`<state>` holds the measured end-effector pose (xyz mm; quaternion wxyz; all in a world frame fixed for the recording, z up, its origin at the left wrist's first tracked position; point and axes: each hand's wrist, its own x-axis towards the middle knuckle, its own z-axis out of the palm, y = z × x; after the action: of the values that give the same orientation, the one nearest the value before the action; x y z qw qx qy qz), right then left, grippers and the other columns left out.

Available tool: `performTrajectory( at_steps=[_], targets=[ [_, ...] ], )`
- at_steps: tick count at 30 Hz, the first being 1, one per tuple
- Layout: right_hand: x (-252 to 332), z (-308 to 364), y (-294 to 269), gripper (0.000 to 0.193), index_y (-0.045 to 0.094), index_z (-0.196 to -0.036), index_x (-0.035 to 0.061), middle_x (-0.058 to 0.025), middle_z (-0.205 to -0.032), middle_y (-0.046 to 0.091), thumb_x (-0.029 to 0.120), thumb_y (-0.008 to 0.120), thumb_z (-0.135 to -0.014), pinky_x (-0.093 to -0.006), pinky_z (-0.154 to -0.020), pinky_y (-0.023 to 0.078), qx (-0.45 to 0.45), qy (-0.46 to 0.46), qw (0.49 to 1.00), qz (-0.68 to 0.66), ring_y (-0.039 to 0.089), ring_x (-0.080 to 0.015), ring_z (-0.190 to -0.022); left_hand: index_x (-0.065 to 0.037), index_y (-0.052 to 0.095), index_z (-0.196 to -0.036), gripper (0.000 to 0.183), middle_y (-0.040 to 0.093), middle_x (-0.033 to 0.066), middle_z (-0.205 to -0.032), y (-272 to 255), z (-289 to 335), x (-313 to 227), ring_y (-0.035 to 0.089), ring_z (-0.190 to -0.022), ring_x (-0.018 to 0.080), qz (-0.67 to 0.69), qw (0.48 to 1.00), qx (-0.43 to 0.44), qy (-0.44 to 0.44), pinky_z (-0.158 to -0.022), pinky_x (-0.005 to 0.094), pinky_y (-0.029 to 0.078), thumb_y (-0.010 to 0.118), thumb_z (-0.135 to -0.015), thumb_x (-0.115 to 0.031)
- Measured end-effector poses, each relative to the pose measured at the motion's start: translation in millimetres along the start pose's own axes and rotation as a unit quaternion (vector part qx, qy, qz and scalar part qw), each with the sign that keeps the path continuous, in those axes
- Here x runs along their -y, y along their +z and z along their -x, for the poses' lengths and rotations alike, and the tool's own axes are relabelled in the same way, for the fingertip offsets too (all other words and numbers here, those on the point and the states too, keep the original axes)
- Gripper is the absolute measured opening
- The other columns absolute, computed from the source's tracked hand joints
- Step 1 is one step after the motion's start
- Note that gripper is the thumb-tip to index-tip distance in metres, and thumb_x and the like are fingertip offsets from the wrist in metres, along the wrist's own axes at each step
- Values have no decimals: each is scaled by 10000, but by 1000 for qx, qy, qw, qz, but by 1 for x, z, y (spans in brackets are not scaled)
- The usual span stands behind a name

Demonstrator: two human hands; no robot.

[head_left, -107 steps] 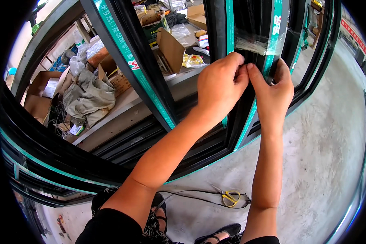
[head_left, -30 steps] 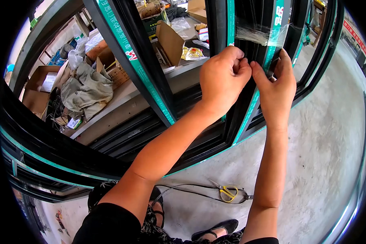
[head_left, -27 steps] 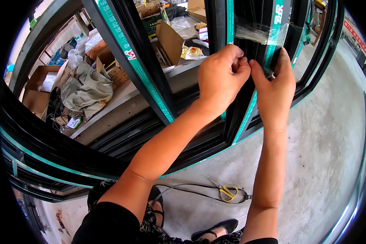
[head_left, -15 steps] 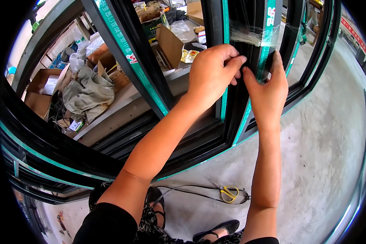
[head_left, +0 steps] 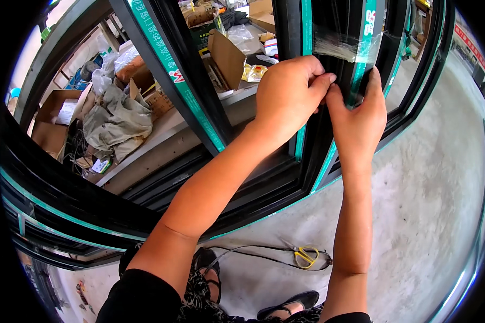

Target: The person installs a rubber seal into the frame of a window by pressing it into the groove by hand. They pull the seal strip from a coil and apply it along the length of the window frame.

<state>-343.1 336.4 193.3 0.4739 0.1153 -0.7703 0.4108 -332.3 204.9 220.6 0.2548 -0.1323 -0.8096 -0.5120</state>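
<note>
Several black window or door frames with green protective strips stand upright before me. My left hand is closed at a dark upright, thumb pressed against curled fingers; whatever it pinches is too small or hidden to name. Close beside it, my right hand grips a black frame bar with a green strip, thumb on one side and fingers on the other. The two thumbs nearly meet. Just above the hands, clear plastic wrap is wound around the bars.
Yellow-handled scissors and a black strap lie on the concrete floor by my feet. Behind the frames, a bench carries open cardboard boxes, a grey cloth and plastic bags.
Both hands and the wrapped bars appear slightly farther right in the picture. The hands keep nearly the same grip and sit a little closer together.
</note>
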Motion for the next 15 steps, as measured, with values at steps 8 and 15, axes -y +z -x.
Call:
performTrajectory(
  at_steps=[8,15],
  targets=[
    [18,-4,-3,674,555,-1340,-73,-275,-1117,677,267,778,-802,-449,-891,527,21,53,998,37,656,-445,-1031,16,696,-919,131,689,50,-719,-24,-1,-30,630,-577,96,-79,992,74,-69,-514,245,499,692,-961,-108],
    [19,-11,1,721,506,-1354,-84,-280,-1167,646,240,809,-786,-479,-954,490,5,54,998,-19,614,-450,-1101,33,649,-1116,221,707,89,-956,-57,-42,-69,684,-821,127,-52,985,-79,142,-690,263,580,724,-928,-56]
  ],
)
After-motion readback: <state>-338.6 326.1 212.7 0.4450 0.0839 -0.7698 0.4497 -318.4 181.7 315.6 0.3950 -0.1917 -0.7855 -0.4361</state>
